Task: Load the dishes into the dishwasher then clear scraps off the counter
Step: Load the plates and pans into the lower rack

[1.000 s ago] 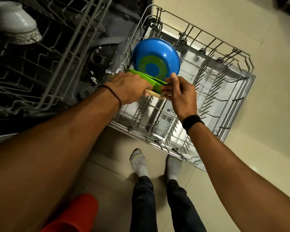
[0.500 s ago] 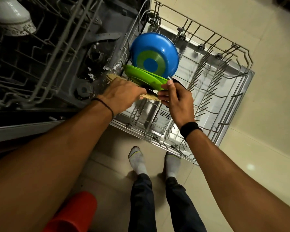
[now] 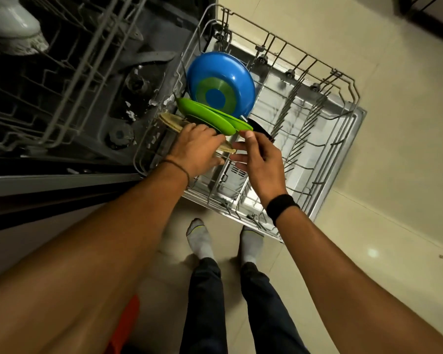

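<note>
The lower dishwasher rack [image 3: 327, 139] is pulled out over the open door. A blue bowl with a green ring [image 3: 220, 80] stands on edge at its far left. Two green plates [image 3: 210, 116] lean in front of it. My left hand [image 3: 197, 146] grips a tan plate [image 3: 170, 121] standing just in front of the green plates, my fingers curled over its rim. My right hand [image 3: 261, 162] hovers at the plates' right end with fingers spread, its index tip touching the green plates' edge. Something dark [image 3: 260, 125] sits behind my right hand, mostly hidden.
The upper rack [image 3: 69, 72] juts out at the left, with an upturned white bowl [image 3: 10, 29] on it. Bare tines fill the right half of the lower rack. My socked feet [image 3: 200, 238] stand on the tiled floor below the rack. A red object [image 3: 124, 320] sits bottom left.
The tan plate has come down into the tines in front of the green plates. My right hand has let go of the plate edge and spread its fingers.
</note>
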